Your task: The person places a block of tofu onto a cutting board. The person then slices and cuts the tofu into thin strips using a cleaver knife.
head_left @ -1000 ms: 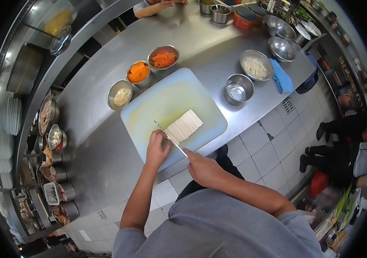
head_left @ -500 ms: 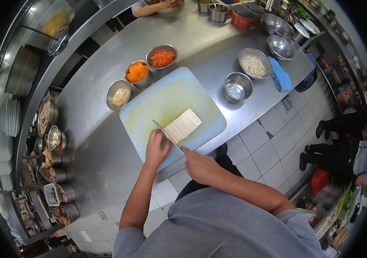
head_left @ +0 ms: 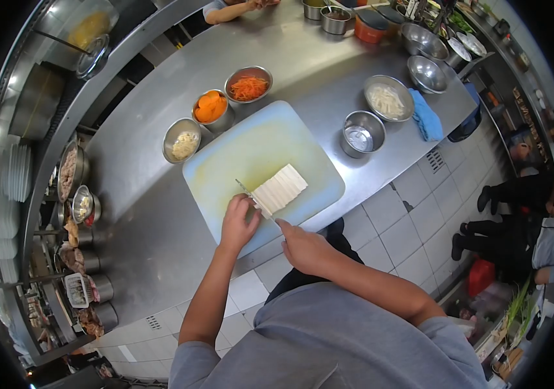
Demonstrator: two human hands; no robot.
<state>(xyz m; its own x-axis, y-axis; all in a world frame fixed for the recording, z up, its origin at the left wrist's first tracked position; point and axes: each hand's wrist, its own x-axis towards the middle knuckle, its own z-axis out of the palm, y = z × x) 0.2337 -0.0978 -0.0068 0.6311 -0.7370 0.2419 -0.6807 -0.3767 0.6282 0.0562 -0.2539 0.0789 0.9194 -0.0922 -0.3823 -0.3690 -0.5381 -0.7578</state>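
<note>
A pale white block [head_left: 281, 188], cut crosswise into thin slices that still lie together, rests on the cutting board [head_left: 264, 139]. Its exact kind I cannot tell. My right hand [head_left: 306, 249] grips the handle of a kitchen knife [head_left: 246, 187], whose blade stands at the block's left end. On the other side of the blade, my left hand [head_left: 238, 223] has its fingers curled against the end of the block, close to the knife. The fingertips are partly hidden.
Beyond the board stand bowls of chopped pale pieces [head_left: 184, 145], orange slices [head_left: 211, 107] and orange shreds [head_left: 249, 89]. To the right are a metal pot [head_left: 362, 134], a bowl of white strips [head_left: 386, 101] and a blue cloth [head_left: 426, 117]. Another person's arm [head_left: 228, 13] is across the table.
The knife blade has shifted slightly in angle at the block's left end, and a little white shows between it and my left fingers. The whole view has moved slightly.
</note>
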